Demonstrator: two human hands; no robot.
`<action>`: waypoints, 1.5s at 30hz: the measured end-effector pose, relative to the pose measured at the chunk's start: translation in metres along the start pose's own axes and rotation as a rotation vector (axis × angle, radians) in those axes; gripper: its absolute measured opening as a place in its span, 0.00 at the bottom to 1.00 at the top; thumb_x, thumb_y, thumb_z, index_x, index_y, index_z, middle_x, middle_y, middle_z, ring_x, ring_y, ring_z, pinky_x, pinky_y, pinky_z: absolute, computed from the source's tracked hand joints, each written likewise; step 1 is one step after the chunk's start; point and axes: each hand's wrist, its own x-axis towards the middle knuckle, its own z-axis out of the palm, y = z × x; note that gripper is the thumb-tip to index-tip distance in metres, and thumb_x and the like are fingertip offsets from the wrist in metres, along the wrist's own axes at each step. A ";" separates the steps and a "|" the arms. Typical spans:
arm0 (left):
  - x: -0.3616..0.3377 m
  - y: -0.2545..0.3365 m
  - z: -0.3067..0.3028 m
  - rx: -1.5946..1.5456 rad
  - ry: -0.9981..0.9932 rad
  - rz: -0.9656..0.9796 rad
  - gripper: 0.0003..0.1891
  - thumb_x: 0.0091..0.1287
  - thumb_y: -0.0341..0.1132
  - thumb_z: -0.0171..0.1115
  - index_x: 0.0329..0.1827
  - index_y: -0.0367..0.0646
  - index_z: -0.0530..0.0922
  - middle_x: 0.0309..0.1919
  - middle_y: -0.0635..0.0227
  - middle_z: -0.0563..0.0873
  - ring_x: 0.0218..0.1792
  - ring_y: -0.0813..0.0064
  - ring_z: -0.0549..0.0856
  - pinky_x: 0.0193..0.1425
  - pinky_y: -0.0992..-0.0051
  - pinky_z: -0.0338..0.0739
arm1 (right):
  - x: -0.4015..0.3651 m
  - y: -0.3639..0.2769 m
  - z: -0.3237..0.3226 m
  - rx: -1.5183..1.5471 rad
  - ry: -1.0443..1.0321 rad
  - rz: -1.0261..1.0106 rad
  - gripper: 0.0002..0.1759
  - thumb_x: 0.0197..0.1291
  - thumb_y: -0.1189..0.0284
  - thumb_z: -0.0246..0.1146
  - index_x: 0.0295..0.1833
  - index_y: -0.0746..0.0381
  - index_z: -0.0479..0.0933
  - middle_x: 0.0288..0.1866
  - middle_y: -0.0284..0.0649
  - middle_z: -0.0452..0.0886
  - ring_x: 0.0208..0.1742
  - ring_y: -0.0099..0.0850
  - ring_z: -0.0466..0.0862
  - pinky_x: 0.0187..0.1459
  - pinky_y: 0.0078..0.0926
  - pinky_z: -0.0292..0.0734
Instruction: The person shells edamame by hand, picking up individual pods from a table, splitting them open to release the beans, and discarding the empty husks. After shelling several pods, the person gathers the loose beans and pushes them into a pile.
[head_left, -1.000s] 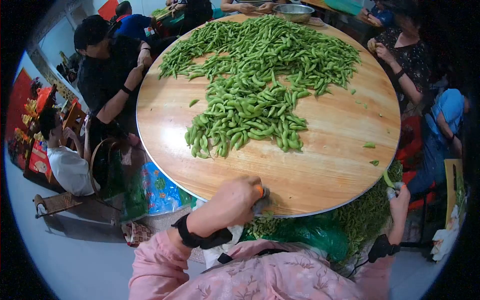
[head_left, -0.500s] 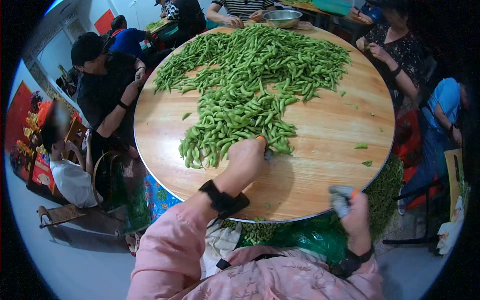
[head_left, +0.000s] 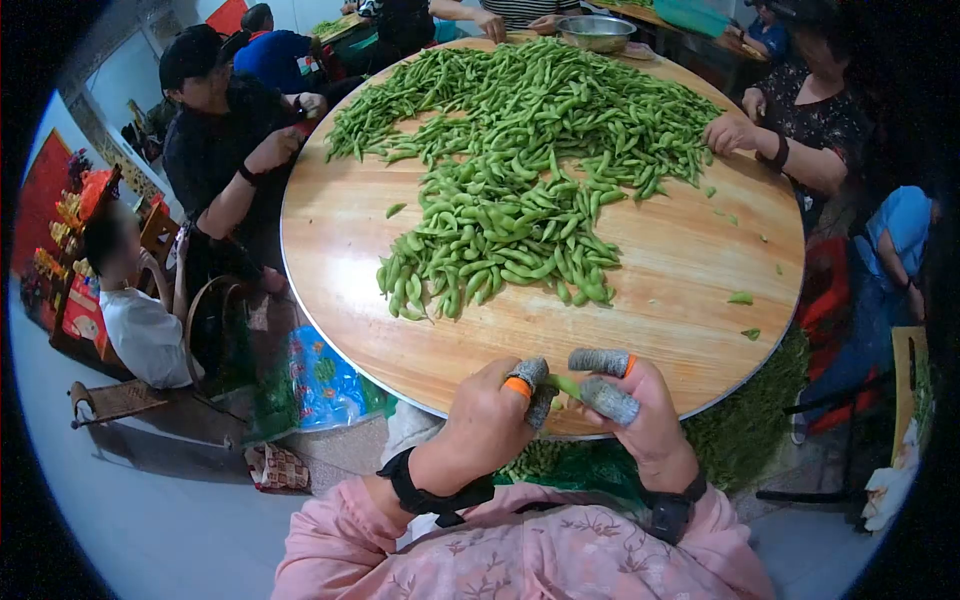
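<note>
Near the front edge of a round wooden table (head_left: 340, 290), my left hand (head_left: 495, 410) pinches one end of a green bean pod (head_left: 564, 386) between thumb and forefinger. My right hand (head_left: 640, 410) is at the pod's other end, its thumb touching or very near it, with the forefinger raised apart. Both hands wear grey finger covers with orange bands. Beyond them, a large heap of green pods (head_left: 500, 210) spreads over the table.
A metal bowl (head_left: 596, 36) stands at the far edge. People sit around the table; a co-worker's hand (head_left: 732, 134) reaches the heap at the right. Loose pods (head_left: 740, 298) lie at right. Green plant material (head_left: 755, 420) lies below the table's right edge.
My left hand has drawn back from the heap with a pod. My right hand has moved left and up beside it. The right co-worker's hand has reached down to the heap.
</note>
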 end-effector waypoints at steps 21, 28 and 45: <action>-0.010 -0.004 -0.007 -1.140 -0.625 -0.627 0.09 0.64 0.36 0.48 0.36 0.40 0.73 0.21 0.75 0.75 0.25 0.87 0.71 0.28 0.85 0.66 | -0.005 -0.003 -0.001 -0.333 -0.043 -0.122 0.07 0.49 0.81 0.59 0.37 0.68 0.75 0.34 0.36 0.78 0.35 0.20 0.76 0.39 0.16 0.71; -0.011 0.000 0.000 -1.105 -0.228 -0.576 0.08 0.61 0.33 0.54 0.39 0.38 0.72 0.28 0.65 0.79 0.26 0.81 0.75 0.27 0.82 0.70 | -0.010 -0.001 -0.008 -0.301 0.021 -0.091 0.10 0.51 0.81 0.58 0.41 0.70 0.73 0.35 0.36 0.78 0.37 0.21 0.76 0.41 0.18 0.71; -0.023 -0.008 0.008 0.206 -0.057 0.234 0.16 0.39 0.28 0.57 0.35 0.37 0.74 0.28 0.64 0.72 0.27 0.68 0.74 0.24 0.72 0.71 | -0.010 0.012 0.002 0.138 -0.052 0.104 0.11 0.52 0.72 0.59 0.39 0.67 0.74 0.27 0.34 0.76 0.24 0.16 0.72 0.24 0.08 0.63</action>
